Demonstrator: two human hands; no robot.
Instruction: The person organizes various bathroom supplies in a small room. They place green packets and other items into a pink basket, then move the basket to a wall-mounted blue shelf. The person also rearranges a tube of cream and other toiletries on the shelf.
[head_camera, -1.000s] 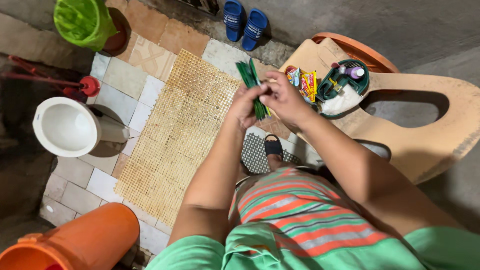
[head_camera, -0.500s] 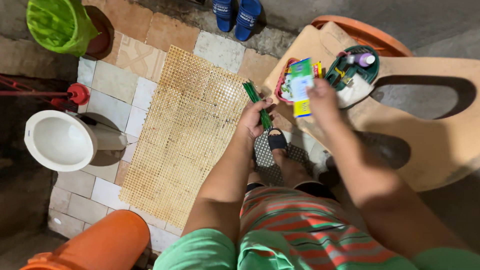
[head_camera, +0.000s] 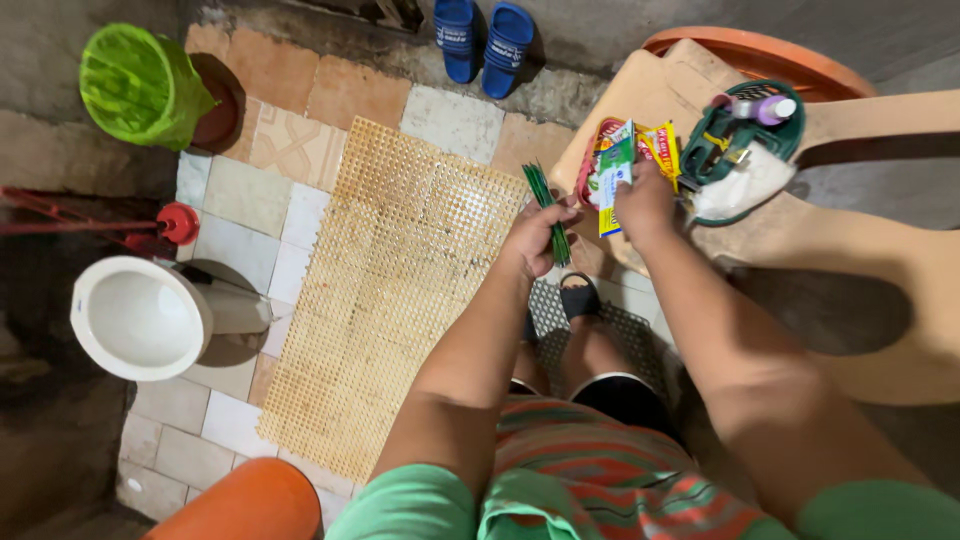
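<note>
A tan plastic chair (head_camera: 850, 250) stands at the right, beside a woven yellow plastic floor mat (head_camera: 390, 290) on the tiled floor. On the chair sit a dark green round tray (head_camera: 745, 150) and a small red basket (head_camera: 592, 165). The right hand (head_camera: 645, 200) holds a green-and-white sachet (head_camera: 613, 175) at that basket, not yet let go. The left hand (head_camera: 535, 235) is closed around a bundle of thin green sticks (head_camera: 548, 205), held above the mat's edge.

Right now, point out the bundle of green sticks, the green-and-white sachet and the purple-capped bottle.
Bundle of green sticks (head_camera: 543, 195), head view, on the stems above the left hand.
Green-and-white sachet (head_camera: 613, 165), head view, on its printed face.
Purple-capped bottle (head_camera: 768, 109), head view, on its body.
</note>
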